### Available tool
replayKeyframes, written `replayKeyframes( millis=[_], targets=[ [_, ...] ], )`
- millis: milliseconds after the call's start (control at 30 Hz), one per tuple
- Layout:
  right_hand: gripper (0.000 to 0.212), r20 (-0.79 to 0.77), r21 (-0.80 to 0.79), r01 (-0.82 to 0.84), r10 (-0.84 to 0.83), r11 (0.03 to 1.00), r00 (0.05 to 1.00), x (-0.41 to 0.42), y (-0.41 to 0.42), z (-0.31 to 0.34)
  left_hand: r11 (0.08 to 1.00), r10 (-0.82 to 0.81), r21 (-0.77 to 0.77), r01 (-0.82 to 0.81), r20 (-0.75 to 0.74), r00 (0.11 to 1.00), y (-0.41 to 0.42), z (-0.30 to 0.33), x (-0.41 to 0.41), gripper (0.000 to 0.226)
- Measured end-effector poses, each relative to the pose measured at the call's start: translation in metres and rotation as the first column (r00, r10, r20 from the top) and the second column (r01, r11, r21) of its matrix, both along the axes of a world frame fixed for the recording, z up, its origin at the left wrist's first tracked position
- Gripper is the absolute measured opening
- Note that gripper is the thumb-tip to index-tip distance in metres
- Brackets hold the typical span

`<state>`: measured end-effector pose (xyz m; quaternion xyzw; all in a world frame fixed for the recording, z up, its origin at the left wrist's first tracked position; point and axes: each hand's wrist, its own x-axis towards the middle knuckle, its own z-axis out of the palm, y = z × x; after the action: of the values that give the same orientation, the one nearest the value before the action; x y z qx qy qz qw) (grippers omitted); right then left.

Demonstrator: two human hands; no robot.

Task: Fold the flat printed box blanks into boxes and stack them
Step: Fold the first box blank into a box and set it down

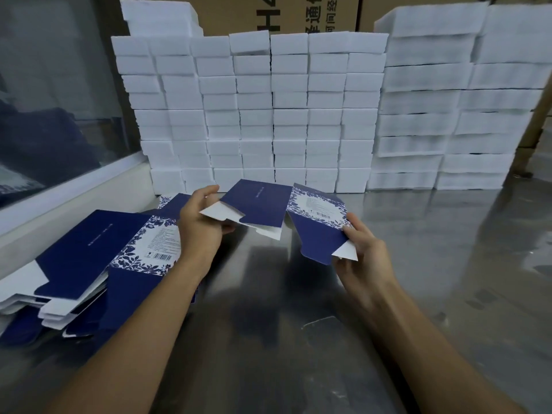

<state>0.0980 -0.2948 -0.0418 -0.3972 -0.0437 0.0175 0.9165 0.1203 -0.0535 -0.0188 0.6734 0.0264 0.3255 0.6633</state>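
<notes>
Both hands are pinching one blue box blank (286,213) above the steel table (433,264): left hand (203,225) grips its white end flap, right hand (363,252) the other end. Stack of flat blanks (80,264) sits left, white blocks (260,115) piled behind.

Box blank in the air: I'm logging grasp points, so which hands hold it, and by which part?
Both. The left hand grips the box blank by its white end flap; the right hand pinches the opposite end's flap corner.

Brown carton (280,13) behind the white stacks bears "H4" and partly cut Chinese characters. Box blank (316,216) print and barcode illegible.
</notes>
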Motion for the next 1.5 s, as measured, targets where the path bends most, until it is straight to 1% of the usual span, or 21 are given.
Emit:
replayKeyframes(
  millis=[67,133,233,367,433,533,600,633,667,733,767,800,867,900,967,1033,1067,1167,1233,1333,1500],
  targets=[
    [0.043,-0.001,-0.002,-0.017,0.017,1.0,1.0,-0.002,-0.001,0.003,0.979,-0.109,-0.167,0.116,0.053,0.993,-0.003,-0.002,-0.011,0.034],
    [0.043,-0.012,-0.008,-0.015,0.015,1.0,1.0,-0.004,0.001,0.004,0.964,-0.145,-0.215,0.155,0.064,0.987,-0.003,-0.007,-0.021,0.036],
    [0.043,-0.018,0.054,0.0,0.001,0.999,1.0,-0.008,0.002,0.007,0.914,-0.233,-0.342,0.217,-0.005,0.973,-0.007,-0.015,-0.025,0.029],
    [0.049,0.041,0.08,0.019,-0.022,0.997,0.999,-0.012,0.001,0.013,0.825,-0.441,-0.435,0.36,-0.097,0.892,-0.009,-0.022,-0.029,0.035],
    [0.05,0.061,0.089,0.056,-0.061,0.994,0.996,-0.014,0.001,0.014,0.789,-0.538,-0.401,0.466,-0.082,0.839,-0.011,-0.023,-0.032,0.043],
    [0.045,0.064,0.073,0.103,-0.107,0.992,0.992,-0.015,0.005,0.013,0.766,-0.638,-0.204,0.609,-0.124,0.76,-0.013,-0.027,-0.034,0.065],
    [0.023,0.095,-0.046,0.152,-0.147,0.987,0.985,-0.016,0.008,0.01,0.69,-0.718,-0.059,0.722,-0.18,0.672,-0.016,-0.029,-0.034,0.067],
    [0.013,0.127,-0.132,0.187,-0.171,0.973,0.977,-0.017,0.011,0.009,0.677,-0.722,-0.009,0.736,-0.203,0.661,-0.02,-0.031,-0.036,0.065],
    [0.009,0.174,-0.23,0.224,-0.187,0.947,0.967,-0.017,0.013,0.008,0.692,-0.704,0.013,0.722,-0.209,0.678,-0.023,-0.032,-0.036,0.064],
    [0.007,0.288,-0.404,0.272,-0.161,0.873,0.944,-0.017,0.017,0.005,0.727,-0.678,-0.04,0.686,-0.202,0.707,-0.03,-0.035,-0.035,0.061],
    [0.01,0.336,-0.472,0.279,-0.122,0.836,0.934,-0.019,0.019,0.005,0.736,-0.669,-0.061,0.674,-0.211,0.712,-0.034,-0.037,-0.035,0.059],
    [0.023,0.378,-0.53,0.29,-0.085,0.797,0.922,-0.02,0.021,0.005,0.761,-0.637,-0.047,0.647,-0.237,0.733,-0.036,-0.038,-0.035,0.058],
    [0.039,0.437,-0.585,0.333,-0.058,0.739,0.898,-0.022,0.022,0.004,0.842,-0.502,0.04,0.538,-0.308,0.808,-0.04,-0.039,-0.034,0.045],
    [0.044,0.458,-0.589,0.358,-0.065,0.725,0.886,-0.022,0.022,0.002,0.879,-0.437,0.04,0.474,-0.326,0.838,-0.041,-0.039,-0.033,0.038],
    [0.051,0.515,-0.615,0.429,-0.076,0.661,0.854,-0.022,0.02,0.0,0.913,-0.407,-0.117,0.391,-0.31,0.859,-0.043,-0.036,-0.032,0.033],
    [0.049,0.585,-0.667,0.517,-0.052,0.537,0.809,-0.022,0.019,-0.002,0.879,-0.443,-0.312,0.361,-0.254,0.86,-0.045,-0.03,-0.032,0.039],
    [0.048,0.606,-0.679,0.536,-0.029,0.501,0.795,-0.022,0.019,-0.003,0.85,-0.461,-0.389,0.355,-0.225,0.858,-0.045,-0.028,-0.032,0.043],
    [0.046,0.586,-0.714,0.477,0.066,0.512,0.807,-0.021,0.019,-0.005,0.765,-0.492,-0.559,0.32,-0.186,0.851,-0.039,-0.023,-0.034,0.051],
    [0.045,0.529,-0.761,0.398,0.136,0.512,0.838,-0.02,0.017,-0.004,0.681,-0.541,-0.64,0.356,-0.112,0.833,-0.034,-0.022,-0.034,0.054],
    [0.035,0.438,-0.817,0.295,0.203,0.495,0.876,-0.019,0.01,-0.001,0.584,-0.582,-0.696,0.418,0.0,0.813,-0.028,-0.021,-0.035,0.054],
    [0.028,0.296,-0.863,0.121,0.296,0.491,0.908,-0.02,0.007,0.004,0.509,-0.604,-0.686,0.519,0.145,0.784,-0.021,-0.024,-0.034,0.047]
  ],
)
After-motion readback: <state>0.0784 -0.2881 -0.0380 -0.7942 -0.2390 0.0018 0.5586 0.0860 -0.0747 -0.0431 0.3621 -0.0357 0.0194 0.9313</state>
